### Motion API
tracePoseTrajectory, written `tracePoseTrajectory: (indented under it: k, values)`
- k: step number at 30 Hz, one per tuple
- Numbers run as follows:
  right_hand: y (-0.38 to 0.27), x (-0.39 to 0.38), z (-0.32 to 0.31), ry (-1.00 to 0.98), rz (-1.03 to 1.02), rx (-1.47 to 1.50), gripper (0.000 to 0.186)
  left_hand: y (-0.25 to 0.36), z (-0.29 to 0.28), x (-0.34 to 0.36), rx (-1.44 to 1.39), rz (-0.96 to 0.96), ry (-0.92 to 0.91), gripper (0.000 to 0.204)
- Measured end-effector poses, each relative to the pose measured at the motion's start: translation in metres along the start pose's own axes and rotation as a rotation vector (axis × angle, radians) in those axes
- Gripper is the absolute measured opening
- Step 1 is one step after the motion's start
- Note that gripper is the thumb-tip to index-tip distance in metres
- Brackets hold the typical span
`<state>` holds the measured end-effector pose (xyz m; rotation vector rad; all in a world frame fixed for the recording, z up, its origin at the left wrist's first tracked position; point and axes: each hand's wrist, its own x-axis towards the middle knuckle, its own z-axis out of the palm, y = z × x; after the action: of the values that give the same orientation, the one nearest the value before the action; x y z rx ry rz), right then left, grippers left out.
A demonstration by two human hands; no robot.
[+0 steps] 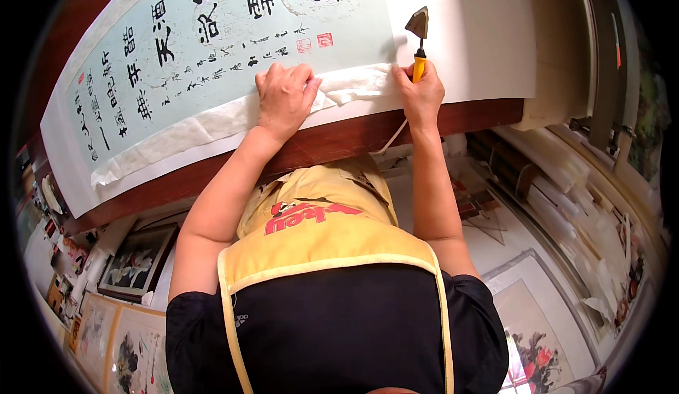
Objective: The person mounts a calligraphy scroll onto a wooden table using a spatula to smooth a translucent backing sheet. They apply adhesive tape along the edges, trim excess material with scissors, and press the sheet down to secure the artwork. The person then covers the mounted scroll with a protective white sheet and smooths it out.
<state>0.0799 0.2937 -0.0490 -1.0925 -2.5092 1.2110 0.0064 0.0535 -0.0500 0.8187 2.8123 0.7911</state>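
A long pale green calligraphy scroll [212,47] with black brush characters and small red seals lies on a dark wooden table [332,143]. A crinkled white paper strip [205,122] runs along its near edge. My left hand [284,97] presses flat on that strip, fingers spread. My right hand [421,93] grips the yellow handle of a small tacking iron [418,30], its dark metal tip resting on white paper just past the scroll's right end. A cord hangs from the iron below the table edge.
Framed flower paintings [138,259] lean on the floor at lower left, with another flower painting [530,344] at lower right. Rolled papers and white sheets [573,189] pile up on the right. I wear a yellow apron over a black shirt.
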Motion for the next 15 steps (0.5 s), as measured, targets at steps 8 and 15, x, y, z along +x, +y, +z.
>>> tracePoseTrajectory:
  k: [8,15]
  values:
    - [-0.0066,-0.0022,0.0049,0.075,0.067,-0.057,0.033,-0.0003,0.0073,0.0010,0.025,-0.017,0.064,0.018]
    - [-0.0062,-0.0016,0.0052,0.086,0.100,-0.047,0.035,0.0006,0.0074,0.0022,0.029,-0.020,0.074,0.020]
